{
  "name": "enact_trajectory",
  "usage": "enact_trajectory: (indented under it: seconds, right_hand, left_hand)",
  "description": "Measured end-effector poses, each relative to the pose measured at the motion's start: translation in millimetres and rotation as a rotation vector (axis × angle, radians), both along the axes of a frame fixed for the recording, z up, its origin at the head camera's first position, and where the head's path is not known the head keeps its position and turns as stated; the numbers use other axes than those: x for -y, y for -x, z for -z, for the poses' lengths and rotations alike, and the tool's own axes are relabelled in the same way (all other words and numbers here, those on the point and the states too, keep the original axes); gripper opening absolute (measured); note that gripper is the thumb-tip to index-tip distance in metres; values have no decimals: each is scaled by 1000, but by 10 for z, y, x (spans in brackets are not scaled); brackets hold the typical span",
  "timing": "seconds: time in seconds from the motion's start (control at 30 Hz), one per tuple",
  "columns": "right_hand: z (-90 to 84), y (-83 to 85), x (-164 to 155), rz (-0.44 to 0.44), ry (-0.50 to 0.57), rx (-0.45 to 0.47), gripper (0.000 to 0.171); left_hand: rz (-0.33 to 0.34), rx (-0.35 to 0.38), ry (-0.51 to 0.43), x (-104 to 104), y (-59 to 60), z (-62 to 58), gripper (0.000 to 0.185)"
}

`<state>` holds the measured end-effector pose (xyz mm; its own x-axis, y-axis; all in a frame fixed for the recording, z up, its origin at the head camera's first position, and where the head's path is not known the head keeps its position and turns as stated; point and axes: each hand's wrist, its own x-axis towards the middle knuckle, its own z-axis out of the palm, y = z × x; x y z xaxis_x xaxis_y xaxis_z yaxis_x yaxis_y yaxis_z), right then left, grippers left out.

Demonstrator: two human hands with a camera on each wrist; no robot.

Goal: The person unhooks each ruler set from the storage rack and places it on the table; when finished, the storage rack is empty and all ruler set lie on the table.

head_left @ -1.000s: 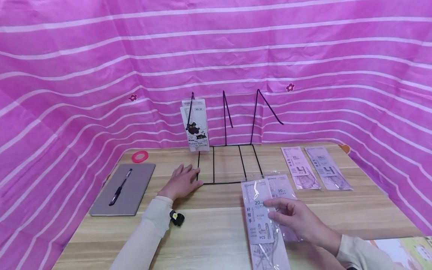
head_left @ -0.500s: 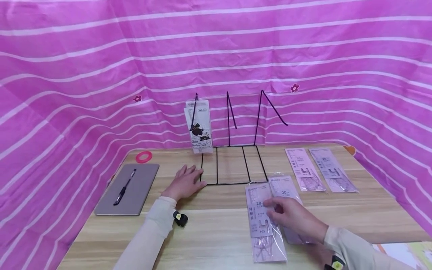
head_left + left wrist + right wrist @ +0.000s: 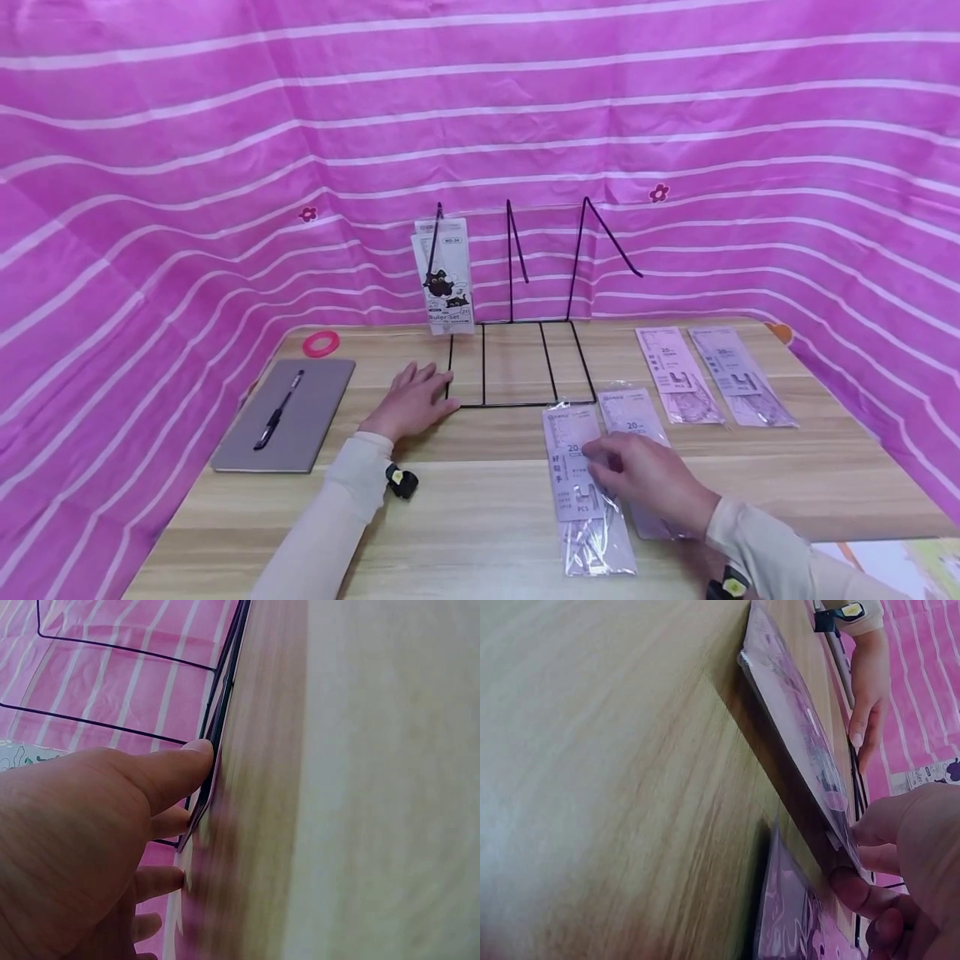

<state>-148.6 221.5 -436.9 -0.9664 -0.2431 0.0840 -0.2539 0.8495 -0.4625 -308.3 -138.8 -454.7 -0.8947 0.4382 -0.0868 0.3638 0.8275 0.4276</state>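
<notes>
My right hand [image 3: 651, 477] pinches the right edge of a ruler set in a clear packet [image 3: 576, 500]; in the right wrist view, this packet [image 3: 799, 712] is tilted up off the table, with a fingertip beneath it. A second ruler set [image 3: 632, 407] lies partly under that hand. My left hand [image 3: 412, 402] rests with fingers extended at the front left corner of a black wire display rack [image 3: 525, 405]. In the left wrist view, the thumb touches the rack's wire [image 3: 222, 697]. White ruler sets [image 3: 452, 279] with black cats hang on the rack's left hook.
Two more ruler sets [image 3: 678, 375] [image 3: 738, 375] lie at the right back. A grey notebook [image 3: 315, 425] with a black pen [image 3: 279, 408] on it lies left, near a pink ring [image 3: 321, 343]. A colourful printed sheet [image 3: 885, 567] is at the lower right.
The pinched ruler set's near end has shifted up the view, away from the lower frame edge. The left hand stays at the rack corner. The view has shifted slightly.
</notes>
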Motion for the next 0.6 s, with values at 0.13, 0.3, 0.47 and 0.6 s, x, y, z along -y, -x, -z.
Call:
enact_trajectory:
  seconds: [0.13,0.3,0.47,0.6]
  right_hand:
    - [6,-21,7,1,-71,-93,22]
    - [22,-30,17,32,-115,-173,18]
    - [-53,35,-2,108,-20,-109,9]
    - [-182,143,-75,148,26,-125,6]
  left_hand:
    - [1,13,-5,-8,-3,-9,67]
    - [-5,17,-3,-6,-14,-32,67]
    - [3,12,2,-10,-23,-42,66]
    - [7,9,0,-18,-17,-45,66]
